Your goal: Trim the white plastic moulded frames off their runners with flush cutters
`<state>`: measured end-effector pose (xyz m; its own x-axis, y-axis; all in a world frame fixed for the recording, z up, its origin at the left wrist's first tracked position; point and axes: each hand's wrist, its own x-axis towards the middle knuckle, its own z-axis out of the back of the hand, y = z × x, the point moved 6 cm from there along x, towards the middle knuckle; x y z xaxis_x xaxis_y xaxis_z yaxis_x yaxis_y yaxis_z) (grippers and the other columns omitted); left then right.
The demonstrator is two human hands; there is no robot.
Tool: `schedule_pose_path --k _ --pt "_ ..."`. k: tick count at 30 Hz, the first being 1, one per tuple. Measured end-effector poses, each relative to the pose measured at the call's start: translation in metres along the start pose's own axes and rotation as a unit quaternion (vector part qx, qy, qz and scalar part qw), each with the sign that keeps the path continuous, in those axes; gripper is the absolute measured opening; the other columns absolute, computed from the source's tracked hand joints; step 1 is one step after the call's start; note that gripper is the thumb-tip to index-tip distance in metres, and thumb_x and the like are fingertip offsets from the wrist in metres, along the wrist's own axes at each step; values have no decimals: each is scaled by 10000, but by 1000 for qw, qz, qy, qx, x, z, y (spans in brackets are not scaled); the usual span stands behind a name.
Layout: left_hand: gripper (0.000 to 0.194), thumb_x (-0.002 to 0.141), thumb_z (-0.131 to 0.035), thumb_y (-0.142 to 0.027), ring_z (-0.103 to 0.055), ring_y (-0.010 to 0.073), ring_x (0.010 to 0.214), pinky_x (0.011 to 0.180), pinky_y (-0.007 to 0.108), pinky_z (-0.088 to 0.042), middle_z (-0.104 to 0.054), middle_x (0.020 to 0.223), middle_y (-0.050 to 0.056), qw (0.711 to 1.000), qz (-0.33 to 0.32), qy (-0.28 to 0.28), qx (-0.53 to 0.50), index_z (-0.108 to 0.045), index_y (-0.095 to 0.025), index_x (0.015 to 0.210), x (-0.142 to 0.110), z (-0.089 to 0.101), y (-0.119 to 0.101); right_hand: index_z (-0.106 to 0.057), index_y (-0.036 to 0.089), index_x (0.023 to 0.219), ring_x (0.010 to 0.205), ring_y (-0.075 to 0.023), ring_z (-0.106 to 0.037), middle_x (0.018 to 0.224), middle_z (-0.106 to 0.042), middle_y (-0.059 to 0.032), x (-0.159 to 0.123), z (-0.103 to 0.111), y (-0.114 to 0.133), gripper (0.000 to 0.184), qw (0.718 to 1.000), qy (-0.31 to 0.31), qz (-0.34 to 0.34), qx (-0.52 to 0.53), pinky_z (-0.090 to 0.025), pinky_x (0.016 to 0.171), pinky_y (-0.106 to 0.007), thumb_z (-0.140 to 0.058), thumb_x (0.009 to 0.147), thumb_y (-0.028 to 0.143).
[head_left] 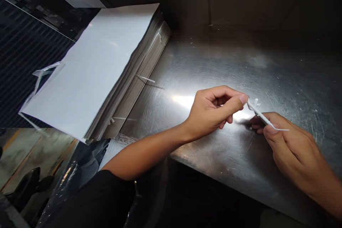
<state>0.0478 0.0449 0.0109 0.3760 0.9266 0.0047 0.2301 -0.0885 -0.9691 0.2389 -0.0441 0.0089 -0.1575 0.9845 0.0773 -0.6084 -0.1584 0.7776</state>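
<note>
My left hand [213,110] is above the metal table, thumb and index finger pinched on one end of a thin white strip [261,114]. The strip looks like twisted cord or plastic string, with a small loop or knot near its upper end. My right hand [291,142] grips its lower part between thumb and fingers, and a fine white tail sticks out past the thumb. The strip runs taut or nearly straight between both hands. Some of my right fingers are hidden behind it and in shadow.
A thick stack of large white sheets [107,53] lies at the left, with white string ends poking from its side and clear plastic strips at its left corner. Scratched metal tabletop [227,57] carries small white scraps. A dark wall panel [240,0] stands behind; the table's front edge is near my body.
</note>
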Motion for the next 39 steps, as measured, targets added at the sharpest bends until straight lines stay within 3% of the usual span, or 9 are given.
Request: schedule_pose_path --k 6,13,16,20,27,33,39 --pt "282 992 -930 -472 -627 73 523 390 184 -449 -754 811 1 999 -42 10 32 -865 -201 955 -2 0 -3 -684 222 1038 644 -146 -606 849 -663 12 1 3 7 478 1000 -6 -4 -13 -460 585 -276 -451 1269 571" --pt "80 1022 -906 -291 -652 80 650 585 219 -528 -772 844 4 961 -250 24 117 -891 -217 994 -3 1 -12 -688 256 1056 888 -198 -719 1002 -705 2 2 1 5 483 1000 -7 0 -7 -485 628 -300 -438 1264 612" --pt "32 1030 -880 -192 -632 73 638 591 230 -513 -774 853 0 952 -275 31 130 -890 -215 1050 -3 1 -11 -698 272 1094 865 -187 -706 1013 -713 19 1 0 3 450 1000 -4 -2 -11 -490 641 -296 -451 1265 608" --pt "23 1037 -874 -192 -639 70 641 583 226 -509 -792 880 10 963 -243 40 107 -889 -205 1025 -4 -1 -11 -710 277 1157 853 -175 -703 1043 -725 31 2 0 3 416 1000 6 -3 -24 -511 676 -278 -471 1264 600" --pt "244 1031 -896 -439 -611 64 546 475 197 -505 -771 818 5 993 -106 31 51 -888 -202 971 -3 -2 -3 -647 223 1044 645 -148 -613 857 -662 33 4 3 11 422 993 -29 63 -99 -450 612 -269 -455 1286 511" --pt "327 992 -919 -523 -630 70 552 426 180 -475 -784 835 13 998 -48 27 20 -876 -203 940 -2 -1 3 -615 219 1004 543 -136 -573 739 -608 51 3 -1 16 475 987 -23 82 -134 -430 551 -258 -413 1307 523" --pt "404 973 -916 -587 -631 70 530 391 179 -427 -803 871 28 1000 -3 20 24 -847 -194 911 0 1 8 -585 215 991 542 -120 -608 765 -624 53 5 -4 20 533 978 -35 113 -171 -432 528 -257 -346 1320 559"
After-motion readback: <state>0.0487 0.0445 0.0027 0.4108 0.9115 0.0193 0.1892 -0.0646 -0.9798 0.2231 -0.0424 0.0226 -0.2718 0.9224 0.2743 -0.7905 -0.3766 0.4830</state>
